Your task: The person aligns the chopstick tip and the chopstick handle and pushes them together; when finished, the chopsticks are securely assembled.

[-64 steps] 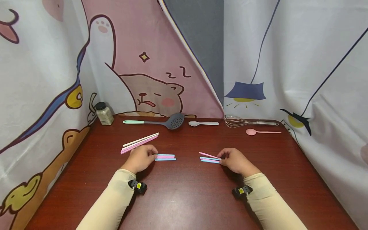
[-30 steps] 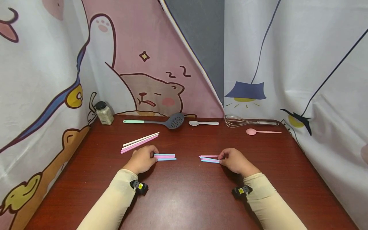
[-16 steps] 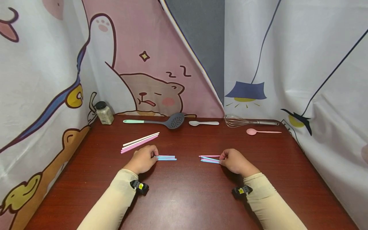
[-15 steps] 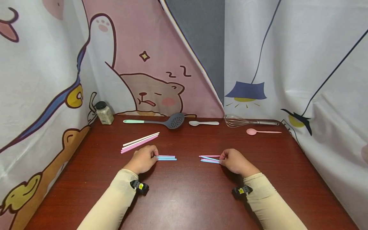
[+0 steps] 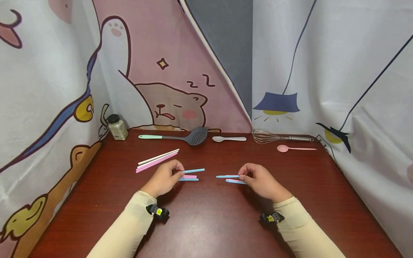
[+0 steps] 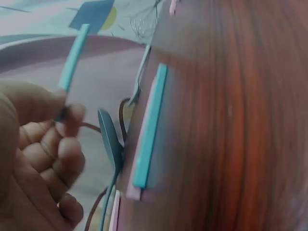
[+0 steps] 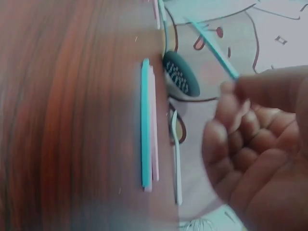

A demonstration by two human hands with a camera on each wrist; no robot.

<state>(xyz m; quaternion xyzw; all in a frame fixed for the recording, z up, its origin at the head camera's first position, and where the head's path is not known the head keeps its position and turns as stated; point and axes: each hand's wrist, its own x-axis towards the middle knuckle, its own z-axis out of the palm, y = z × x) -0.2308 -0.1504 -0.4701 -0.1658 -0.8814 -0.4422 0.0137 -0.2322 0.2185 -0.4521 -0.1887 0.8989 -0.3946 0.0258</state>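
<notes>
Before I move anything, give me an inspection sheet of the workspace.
Surface: reddish-brown table, wood-grained.
Job's things: left stick group and right stick group, blue and pink; pink and pale sticks farther left.
Clutter: jar, skimmer, white spoon, whisk, pink spoon, all toward the far edge.
Left grip: pinches a blue stick, raised.
Right grip: pinches another blue stick, raised.
Cables: nothing seen.
Surroundings: printed fabric behind and both sides.

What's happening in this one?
A person is handling coloured sticks at a table. The left hand pinches a blue stick, and the right hand pinches another blue stick, both raised. Below each hand, blue and pink sticks lie on the table. Farther back are a slotted ladle, a white spoon and a whisk.
</notes>
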